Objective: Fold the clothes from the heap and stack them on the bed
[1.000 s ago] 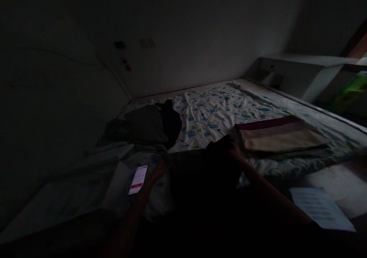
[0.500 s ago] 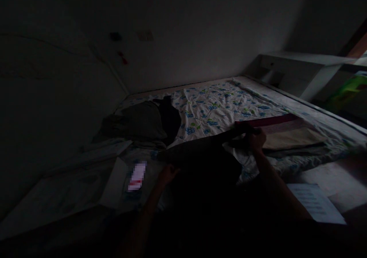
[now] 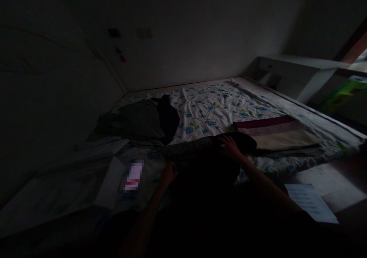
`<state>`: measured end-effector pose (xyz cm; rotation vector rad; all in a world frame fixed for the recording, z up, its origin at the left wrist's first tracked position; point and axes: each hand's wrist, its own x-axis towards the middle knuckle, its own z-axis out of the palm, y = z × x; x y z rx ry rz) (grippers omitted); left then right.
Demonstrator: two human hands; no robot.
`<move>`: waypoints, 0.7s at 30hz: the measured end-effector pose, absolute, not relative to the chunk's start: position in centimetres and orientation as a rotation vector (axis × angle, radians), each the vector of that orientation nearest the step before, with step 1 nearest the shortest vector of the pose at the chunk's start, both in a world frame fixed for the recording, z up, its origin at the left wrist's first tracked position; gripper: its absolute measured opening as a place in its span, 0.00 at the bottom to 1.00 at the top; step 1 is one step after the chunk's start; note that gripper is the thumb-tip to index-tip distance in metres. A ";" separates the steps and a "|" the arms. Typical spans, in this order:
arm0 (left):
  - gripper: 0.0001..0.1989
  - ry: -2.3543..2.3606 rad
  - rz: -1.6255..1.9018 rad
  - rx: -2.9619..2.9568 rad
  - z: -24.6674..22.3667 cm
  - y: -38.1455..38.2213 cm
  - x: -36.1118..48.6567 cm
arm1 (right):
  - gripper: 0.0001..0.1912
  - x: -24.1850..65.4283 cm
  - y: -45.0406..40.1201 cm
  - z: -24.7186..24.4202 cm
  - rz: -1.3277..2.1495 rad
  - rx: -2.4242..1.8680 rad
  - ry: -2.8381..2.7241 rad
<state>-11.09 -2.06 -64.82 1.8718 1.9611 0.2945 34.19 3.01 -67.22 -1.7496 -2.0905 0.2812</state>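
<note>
Touching dark, speckled cloth (image 3: 187, 147), right fingers (image 3: 227, 140) lie apart, left fingers (image 3: 171, 166) too dim to tell

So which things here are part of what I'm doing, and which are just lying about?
In use:
dark cloth
right hand, on it
left hand, at its edge

Lying about, apparently:
lit screen
striped cloth
heaped clothes
printed sheet
</note>
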 end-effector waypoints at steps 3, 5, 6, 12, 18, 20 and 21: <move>0.22 1.984 0.458 1.701 -63.2 -0.8 -13.1 | 0.43 33.5 3.6 -67.3 0.299 -1.820 -2.013; 0.28 2.014 0.533 1.608 -61.9 0.1 -15.1 | 0.44 34.2 4.0 -67.0 0.252 -1.858 -1.968; 0.30 2.044 0.543 1.594 -61.4 0.5 -16.1 | 0.45 34.7 4.2 -66.9 0.228 -1.869 -1.961; 0.33 2.152 0.317 1.888 -61.5 -0.1 -17.5 | 0.48 36.1 4.9 -67.6 0.349 -2.010 -1.945; 0.35 1.962 0.431 2.238 -62.8 -0.2 -13.6 | 0.32 34.2 5.6 -68.2 0.520 -1.921 -2.025; 0.37 1.892 0.434 2.294 -62.9 0.4 -13.0 | 0.29 33.4 5.7 -68.1 0.656 -1.864 -2.042; 0.37 1.877 0.401 2.284 -62.9 0.6 -12.9 | 0.27 33.1 5.7 -68.1 0.724 -1.854 -2.024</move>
